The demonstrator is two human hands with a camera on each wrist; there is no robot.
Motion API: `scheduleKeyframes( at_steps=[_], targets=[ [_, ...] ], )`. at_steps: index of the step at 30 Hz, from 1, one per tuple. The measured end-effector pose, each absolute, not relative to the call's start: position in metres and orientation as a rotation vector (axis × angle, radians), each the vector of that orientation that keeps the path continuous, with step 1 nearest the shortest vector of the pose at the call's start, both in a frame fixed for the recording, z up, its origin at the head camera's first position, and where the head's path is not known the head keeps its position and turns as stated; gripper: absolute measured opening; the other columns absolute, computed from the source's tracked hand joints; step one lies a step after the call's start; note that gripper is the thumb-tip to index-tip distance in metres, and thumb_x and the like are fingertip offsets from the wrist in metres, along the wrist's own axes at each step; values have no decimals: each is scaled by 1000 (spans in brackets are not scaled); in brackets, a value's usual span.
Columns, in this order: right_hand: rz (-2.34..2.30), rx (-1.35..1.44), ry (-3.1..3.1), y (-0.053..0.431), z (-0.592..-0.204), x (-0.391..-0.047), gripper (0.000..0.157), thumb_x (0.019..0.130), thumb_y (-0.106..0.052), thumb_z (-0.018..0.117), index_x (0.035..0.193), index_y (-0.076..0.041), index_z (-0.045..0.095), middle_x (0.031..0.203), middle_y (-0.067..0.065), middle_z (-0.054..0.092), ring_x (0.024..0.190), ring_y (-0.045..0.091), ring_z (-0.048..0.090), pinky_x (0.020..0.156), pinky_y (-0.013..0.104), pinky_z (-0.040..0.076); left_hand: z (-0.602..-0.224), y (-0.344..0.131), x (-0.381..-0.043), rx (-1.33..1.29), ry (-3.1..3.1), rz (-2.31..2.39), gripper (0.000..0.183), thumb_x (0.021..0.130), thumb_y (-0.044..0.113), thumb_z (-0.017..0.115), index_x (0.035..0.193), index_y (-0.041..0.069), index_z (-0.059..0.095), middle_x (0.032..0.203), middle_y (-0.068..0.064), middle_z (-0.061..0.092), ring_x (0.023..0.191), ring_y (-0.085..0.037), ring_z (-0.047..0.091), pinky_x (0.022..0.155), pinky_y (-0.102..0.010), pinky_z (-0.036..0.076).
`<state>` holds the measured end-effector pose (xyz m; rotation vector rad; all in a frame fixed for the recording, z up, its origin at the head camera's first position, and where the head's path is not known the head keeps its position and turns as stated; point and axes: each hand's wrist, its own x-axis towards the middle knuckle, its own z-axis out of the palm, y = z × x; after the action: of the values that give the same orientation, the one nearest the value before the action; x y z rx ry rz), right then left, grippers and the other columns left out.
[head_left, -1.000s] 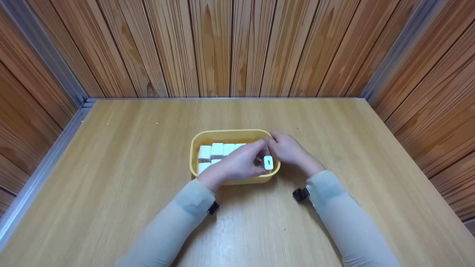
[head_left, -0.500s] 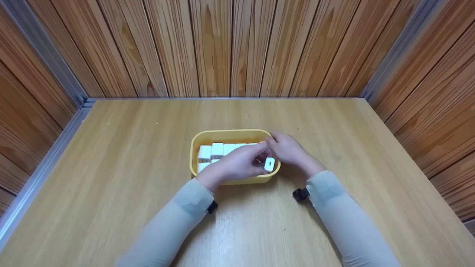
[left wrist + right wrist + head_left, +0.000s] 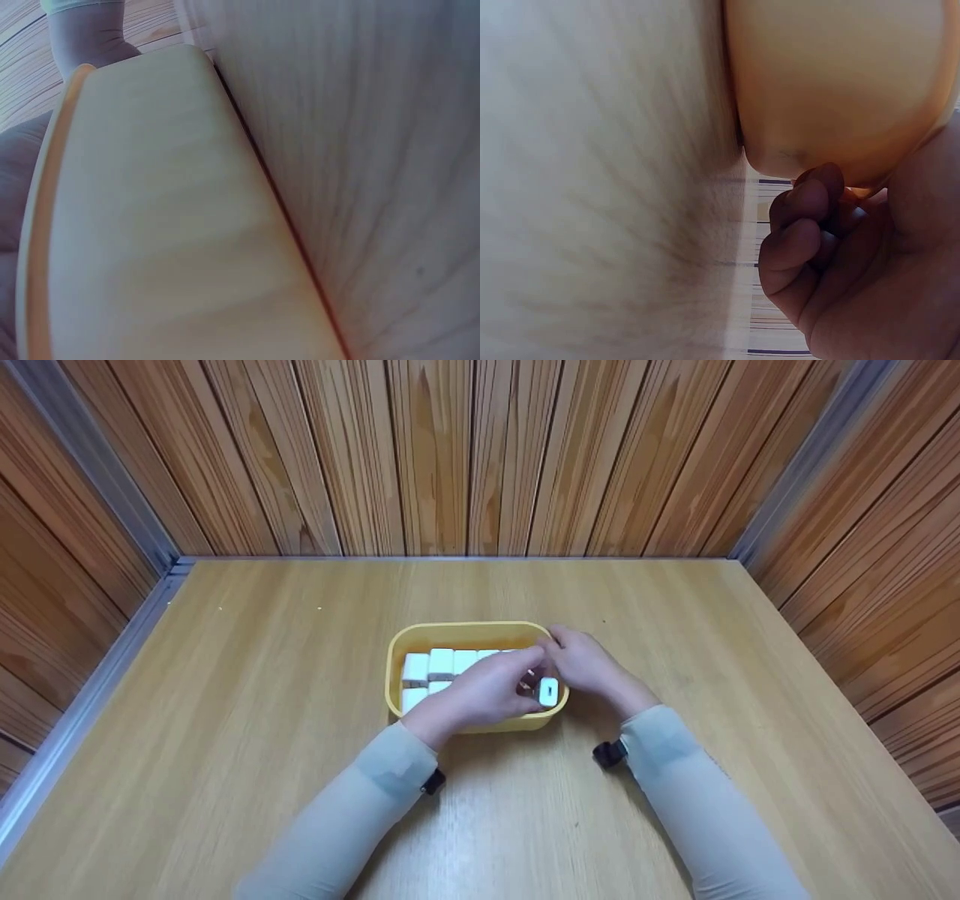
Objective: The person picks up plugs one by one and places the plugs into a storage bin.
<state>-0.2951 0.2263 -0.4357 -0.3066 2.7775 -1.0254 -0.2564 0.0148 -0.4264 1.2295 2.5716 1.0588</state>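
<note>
A yellow plastic bin (image 3: 517, 725) stands on the table, holding rows of white charger plugs (image 3: 441, 663). My left hand (image 3: 487, 690) reaches over its front rim. Thumb and fingers are around one white charger plug (image 3: 548, 692) at the right end, whose slot-shaped port faces up; the fingertips' contact is partly hidden. My right hand (image 3: 589, 664) grips the bin's back right corner, and several of its curled fingers (image 3: 795, 247) show beside the bin wall (image 3: 840, 82) in the right wrist view. In the left wrist view, the bin's long side (image 3: 165, 195) hides most of the left hand.
The wooden table (image 3: 262, 697) extends around the bin. Wood-plank panels (image 3: 435, 457) rise at the back and both sides, joined by grey metal strips (image 3: 112, 472). Both sleeves have a black wrist camera (image 3: 609, 754).
The charger plug at the left hand has shifted slightly right and turned a little, toward the bin's right end. The right hand stays at the corner.
</note>
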Motion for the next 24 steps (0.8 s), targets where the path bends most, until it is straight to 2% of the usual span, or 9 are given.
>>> scheduleKeyframes(
  at_steps=[7, 15, 19, 24],
  targets=[
    [-1024, -314, 2785, 227, -436, -296, 36, 120, -32, 41, 124, -4, 64, 101, 14, 60, 101, 35, 60, 93, 51, 49, -428, 18, -258, 1222, 2607, 1023, 36, 98, 10, 87, 124, 13, 63, 122, -2, 75, 118, -18, 73, 103, -33, 57],
    [-1034, -334, 2792, 227, -438, -296, 34, 119, -33, 45, 117, -6, 65, 100, 11, 61, 99, 32, 59, 91, 48, 47, -427, 21, -260, 1328, 2660, 921, 36, 94, 5, 87, 122, 10, 65, 112, -4, 72, 102, -23, 67, 93, -36, 54],
    [-1049, -333, 2781, 227, -437, -295, 33, 119, -33, 44, 115, -7, 64, 97, 9, 60, 95, 30, 59, 86, 45, 47, -428, 20, -261, 1322, 2630, 932, 35, 94, 4, 87, 121, 11, 66, 111, -3, 73, 102, -21, 68, 93, -35, 55],
    [-1048, -316, 2765, 227, -436, -295, 33, 120, -33, 44, 118, -7, 63, 98, 10, 58, 95, 30, 59, 86, 44, 47, -426, 17, -263, 1310, 2576, 930, 33, 96, 2, 84, 123, 13, 67, 116, 0, 74, 107, -14, 68, 99, -34, 56]
  ],
)
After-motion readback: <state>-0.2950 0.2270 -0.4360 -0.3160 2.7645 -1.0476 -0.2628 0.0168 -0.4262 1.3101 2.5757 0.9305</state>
